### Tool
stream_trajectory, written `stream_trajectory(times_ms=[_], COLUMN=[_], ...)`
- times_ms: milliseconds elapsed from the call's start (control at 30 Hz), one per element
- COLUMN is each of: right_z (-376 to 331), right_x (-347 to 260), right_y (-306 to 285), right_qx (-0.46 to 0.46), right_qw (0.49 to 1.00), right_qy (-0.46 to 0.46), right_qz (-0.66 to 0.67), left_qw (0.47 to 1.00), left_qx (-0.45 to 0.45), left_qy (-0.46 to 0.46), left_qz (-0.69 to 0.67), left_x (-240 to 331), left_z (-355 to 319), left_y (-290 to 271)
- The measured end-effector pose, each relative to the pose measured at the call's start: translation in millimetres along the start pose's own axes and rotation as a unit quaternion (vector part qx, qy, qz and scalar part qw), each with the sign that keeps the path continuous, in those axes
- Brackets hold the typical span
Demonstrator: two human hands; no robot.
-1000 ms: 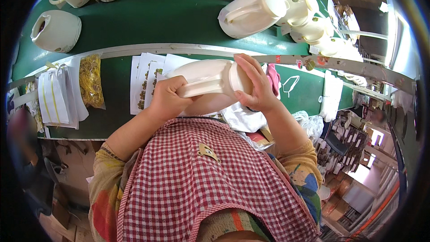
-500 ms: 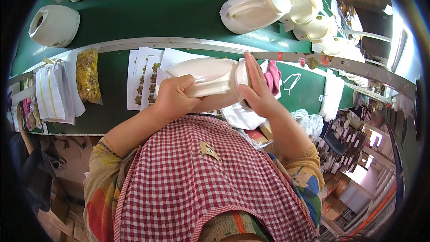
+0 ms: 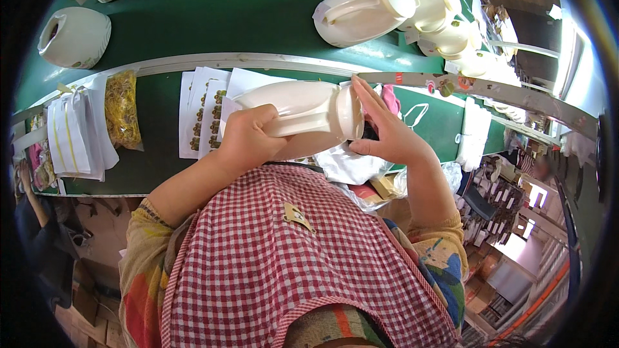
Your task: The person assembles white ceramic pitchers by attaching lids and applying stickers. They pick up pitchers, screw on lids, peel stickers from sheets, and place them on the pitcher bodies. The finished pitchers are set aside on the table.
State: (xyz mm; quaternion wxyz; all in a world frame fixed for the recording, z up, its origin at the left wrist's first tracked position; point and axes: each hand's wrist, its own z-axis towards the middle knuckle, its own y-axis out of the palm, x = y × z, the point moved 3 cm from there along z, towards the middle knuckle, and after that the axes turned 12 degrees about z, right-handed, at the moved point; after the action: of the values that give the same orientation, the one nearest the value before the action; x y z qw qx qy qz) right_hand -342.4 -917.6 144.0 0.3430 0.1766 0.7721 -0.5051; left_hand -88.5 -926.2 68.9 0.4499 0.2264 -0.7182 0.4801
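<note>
A cream ceramic pitcher lies sideways in front of my apron, its round foot pointing right. My left hand is closed around the pitcher's handle. Beside the foot is my right hand, its fingers stretched out and the thumb apart from them. The fingertips come up to the foot's upper edge; whether they touch it I cannot tell. Past the pitcher's left end lie white sheets with rows of gold-brown stickers. A pink cloth shows partly behind my right hand.
More cream pitchers stand and lie on the green table at the far right. Another cream vessel is at the far left. A bag of yellowish pieces lies next to white papers. A metal rail crosses the table.
My right palm and thumb have come away from the pitcher's foot, and the hand has opened wider, showing more of the foot. My left hand keeps its hold on the handle.
</note>
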Motion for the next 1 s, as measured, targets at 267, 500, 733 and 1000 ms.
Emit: stream_trajectory(times_ms=[267,500,733,1000], right_z=[2.4,-0.6,-6.2,-5.7], right_x=[11.6,15.9,24.6,24.9], right_y=[-3.5,-8.4,-6.6,-10.0], right_qx=[0.042,0.065,0.109,0.094], right_qw=[0.989,0.991,0.957,0.993], right_qy=[0.088,0.116,0.222,0.058], right_qz=[-0.114,-0.019,0.150,0.042], left_qw=[1.000,0.999,0.999,1.000], left_qx=[-0.026,0.028,0.033,0.025], left_qy=[-0.010,-0.003,0.005,0.003], left_qz=[0.006,-0.021,-0.018,-0.002], left_x=[0.8,-9.5,-5.5,-4.3], left_z=[0.2,2.4,2.2,1.8], left_y=[-0.1,1.4,-0.8,-4.1])
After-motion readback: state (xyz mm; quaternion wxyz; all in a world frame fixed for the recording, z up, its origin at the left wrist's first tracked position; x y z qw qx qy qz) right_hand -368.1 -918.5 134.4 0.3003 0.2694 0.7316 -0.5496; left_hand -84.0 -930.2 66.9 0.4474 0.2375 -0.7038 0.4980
